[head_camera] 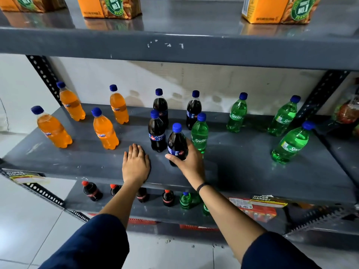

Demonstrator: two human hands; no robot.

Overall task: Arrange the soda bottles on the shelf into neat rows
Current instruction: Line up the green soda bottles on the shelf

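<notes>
Several soda bottles with blue caps stand on the grey middle shelf [242, 171]. Orange Fanta bottles [104, 131] are on the left, dark cola bottles [157, 133] in the middle, green Sprite bottles [237, 117] on the right. My right hand [191, 162] is wrapped around the lower part of the front dark cola bottle [177, 141], which stands upright near the shelf's front. A Sprite bottle [199, 133] stands just behind and to the right of it. My left hand [136, 164] lies flat, palm down, on the shelf to the left of the cola bottles, holding nothing.
Orange juice cartons [110, 6] stand on the upper shelf. The lower shelf holds red-capped cola bottles [92, 191] and a small green bottle [185, 199]. Perforated uprights [45, 74] frame the unit at both sides. A packaged item [347, 111] sits on the neighbouring shelf at right.
</notes>
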